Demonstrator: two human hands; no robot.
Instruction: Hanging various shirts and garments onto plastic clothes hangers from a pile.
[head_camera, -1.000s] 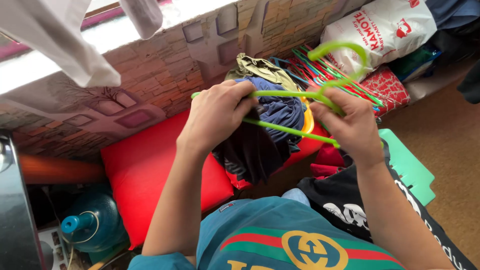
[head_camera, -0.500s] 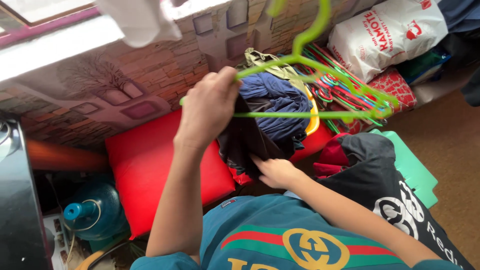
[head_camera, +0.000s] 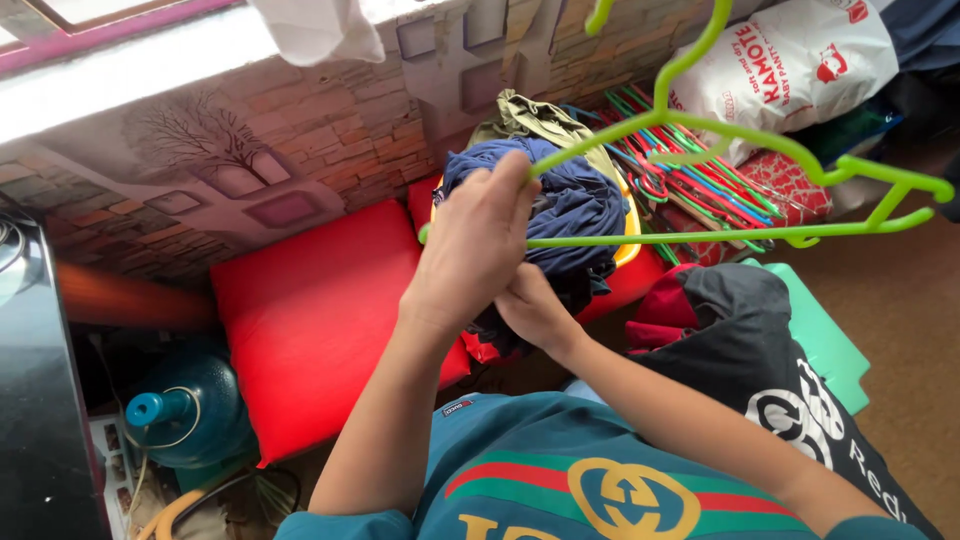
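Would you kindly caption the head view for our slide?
Left hand grips a green hanger while right hand reaches dark clothing piled above a red cushion.

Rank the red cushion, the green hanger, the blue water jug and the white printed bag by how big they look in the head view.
1. red cushion
2. green hanger, long but thin, held nearer the camera, so unsure
3. white printed bag, partly cut off
4. blue water jug

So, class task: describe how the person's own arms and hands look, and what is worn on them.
Both forearms are bare, as are the left hand and right hand: no gloves, watch or rings visible. Short teal sleeves of a T-shirt with red and green chest stripes show at the bottom edge.
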